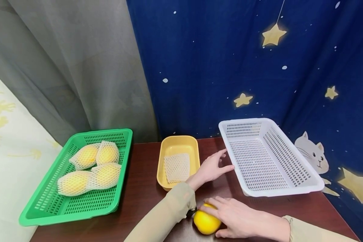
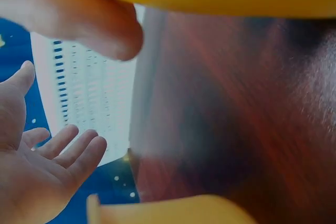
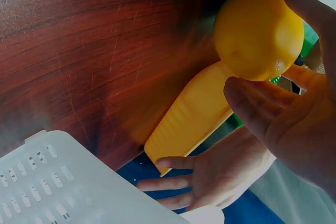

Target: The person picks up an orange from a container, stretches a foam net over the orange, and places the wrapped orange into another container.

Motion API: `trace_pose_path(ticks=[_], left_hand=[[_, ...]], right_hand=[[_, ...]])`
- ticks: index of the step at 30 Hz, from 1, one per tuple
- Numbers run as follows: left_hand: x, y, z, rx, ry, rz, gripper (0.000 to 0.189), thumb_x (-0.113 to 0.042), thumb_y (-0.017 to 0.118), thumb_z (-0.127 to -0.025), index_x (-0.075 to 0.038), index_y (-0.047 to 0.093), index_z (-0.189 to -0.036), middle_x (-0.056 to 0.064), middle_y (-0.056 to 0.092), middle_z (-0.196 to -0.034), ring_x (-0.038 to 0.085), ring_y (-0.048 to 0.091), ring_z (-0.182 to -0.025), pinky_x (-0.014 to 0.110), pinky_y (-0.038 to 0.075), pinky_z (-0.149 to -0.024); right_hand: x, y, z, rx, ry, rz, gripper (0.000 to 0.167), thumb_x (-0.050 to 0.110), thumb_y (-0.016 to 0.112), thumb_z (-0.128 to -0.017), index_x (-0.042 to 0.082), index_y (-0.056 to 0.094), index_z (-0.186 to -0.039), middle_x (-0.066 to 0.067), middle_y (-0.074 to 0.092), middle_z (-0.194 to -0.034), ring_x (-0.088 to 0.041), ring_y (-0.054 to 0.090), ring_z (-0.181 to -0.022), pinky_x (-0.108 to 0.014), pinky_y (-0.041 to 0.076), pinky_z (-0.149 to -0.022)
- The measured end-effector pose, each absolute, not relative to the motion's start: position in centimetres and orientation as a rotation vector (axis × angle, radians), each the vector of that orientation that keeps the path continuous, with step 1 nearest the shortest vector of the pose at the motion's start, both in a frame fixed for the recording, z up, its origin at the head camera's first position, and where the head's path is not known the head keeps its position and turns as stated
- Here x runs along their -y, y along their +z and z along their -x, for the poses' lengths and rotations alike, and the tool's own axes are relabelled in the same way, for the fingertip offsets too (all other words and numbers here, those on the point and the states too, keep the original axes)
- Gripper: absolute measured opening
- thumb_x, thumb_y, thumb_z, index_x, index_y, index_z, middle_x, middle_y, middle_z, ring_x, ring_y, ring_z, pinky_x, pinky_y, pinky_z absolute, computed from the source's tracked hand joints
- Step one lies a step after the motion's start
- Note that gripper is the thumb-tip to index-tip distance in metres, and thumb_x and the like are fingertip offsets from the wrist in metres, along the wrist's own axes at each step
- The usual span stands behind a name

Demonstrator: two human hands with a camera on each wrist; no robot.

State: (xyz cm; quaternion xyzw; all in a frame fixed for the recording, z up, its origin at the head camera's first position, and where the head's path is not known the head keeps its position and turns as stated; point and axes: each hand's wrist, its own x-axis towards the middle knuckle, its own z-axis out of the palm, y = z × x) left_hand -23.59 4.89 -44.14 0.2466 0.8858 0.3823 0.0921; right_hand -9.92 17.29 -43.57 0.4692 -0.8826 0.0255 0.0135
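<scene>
My right hand (image 1: 240, 216) holds a round, smooth yellow fruit (image 1: 207, 222) low over the front of the table, its fingers curled over the top and the thumb at the near side. In the right wrist view the fruit (image 3: 257, 32) sits between thumb and fingers. My left hand (image 1: 212, 167) reaches across with spread fingers, the tips right at the left rim of the white basket (image 1: 258, 158); its palm holds nothing. Left of that hand, a yellow tray (image 1: 163, 148) has a flat white foam net sleeve (image 1: 177, 167) lying in it.
A green basket (image 1: 121, 183) at the left holds several yellow fruits (image 1: 104, 176) in white foam nets. A grey curtain (image 1: 78, 67) and a blue star-patterned curtain (image 1: 199, 67) hang behind the dark red table (image 1: 142, 174).
</scene>
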Motion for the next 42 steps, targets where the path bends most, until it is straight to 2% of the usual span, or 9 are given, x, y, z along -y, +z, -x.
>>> trace_pose_path(ticks=[6,10,13,19,26,35,38,42], left_hand=[[-2.2,-42.3,23.6,-2.629,1.285,-0.746,0.072,-0.045,0.07,-0.1,-0.017,0.043,-0.161,0.009,0.063,-0.15,0.026,0.065,-0.134,0.041,0.053,-0.114],[0.8,-41.8,23.8,-2.587,1.482,-0.695,0.068,-0.038,0.07,-0.101,-0.013,0.045,-0.159,0.016,0.062,-0.151,0.036,0.063,-0.136,0.052,0.052,-0.115],[3.2,-41.5,23.7,-2.618,1.58,-0.614,0.064,-0.033,0.07,-0.102,-0.009,0.048,-0.157,0.018,0.061,-0.151,0.039,0.063,-0.136,0.057,0.053,-0.112],[7.9,-41.0,22.3,-2.754,1.669,-0.492,0.059,-0.03,0.07,-0.102,-0.008,0.052,-0.154,0.015,0.061,-0.152,0.038,0.064,-0.134,0.058,0.056,-0.106],[11.9,-42.2,20.7,-2.878,1.679,-0.291,0.054,-0.028,0.072,-0.101,-0.012,0.057,-0.15,0.013,0.064,-0.148,0.035,0.065,-0.133,0.056,0.056,-0.107],[14.3,-44.9,19.4,-2.905,1.649,-0.079,0.056,-0.021,0.071,-0.101,-0.004,0.054,-0.152,0.022,0.061,-0.149,0.04,0.064,-0.134,0.056,0.058,-0.104],[14.7,-45.8,19.0,-2.86,1.663,-0.051,0.056,-0.017,0.07,-0.101,-0.002,0.052,-0.152,0.024,0.059,-0.151,0.042,0.064,-0.134,0.053,0.06,-0.102],[14.9,-46.9,18.6,-2.808,1.71,-0.035,0.056,-0.013,0.07,-0.1,0.0,0.052,-0.151,0.026,0.06,-0.149,0.041,0.067,-0.13,0.048,0.062,-0.098]], right_hand=[[-17.3,-42.8,10.3,2.754,0.13,-1.465,0.087,0.056,0.084,-0.083,0.023,0.048,-0.156,-0.003,0.059,-0.147,-0.02,0.062,-0.129,-0.04,0.061,-0.099],[-17.3,-41.8,10.7,2.757,0.183,-1.427,0.085,0.058,0.081,-0.086,0.023,0.049,-0.156,-0.003,0.06,-0.151,-0.02,0.062,-0.132,-0.043,0.061,-0.1],[-17.0,-40.9,11.5,2.731,0.192,-1.398,0.082,0.057,0.08,-0.087,0.021,0.051,-0.155,-0.004,0.06,-0.151,-0.021,0.062,-0.133,-0.044,0.06,-0.102],[-15.4,-39.1,14.1,2.706,0.185,-1.364,0.071,0.055,0.073,-0.094,0.02,0.054,-0.153,-0.007,0.06,-0.151,-0.023,0.061,-0.135,-0.044,0.059,-0.105],[-12.8,-37.0,18.4,2.774,0.147,-1.36,0.071,0.047,0.078,-0.092,0.018,0.054,-0.153,-0.011,0.059,-0.153,-0.028,0.06,-0.136,-0.045,0.058,-0.107],[-8.7,-37.7,23.0,2.916,-0.156,-1.421,0.073,0.04,0.081,-0.091,0.018,0.053,-0.154,-0.013,0.055,-0.157,-0.03,0.055,-0.144,-0.045,0.054,-0.114],[-7.6,-38.2,24.0,2.945,-0.251,-1.445,0.074,0.038,0.083,-0.089,0.019,0.053,-0.154,-0.012,0.055,-0.157,-0.03,0.055,-0.143,-0.045,0.055,-0.112],[-6.7,-39.2,24.9,2.999,-0.314,-1.467,0.076,0.036,0.085,-0.088,0.02,0.053,-0.154,-0.011,0.055,-0.158,-0.029,0.055,-0.143,-0.044,0.053,-0.115]])
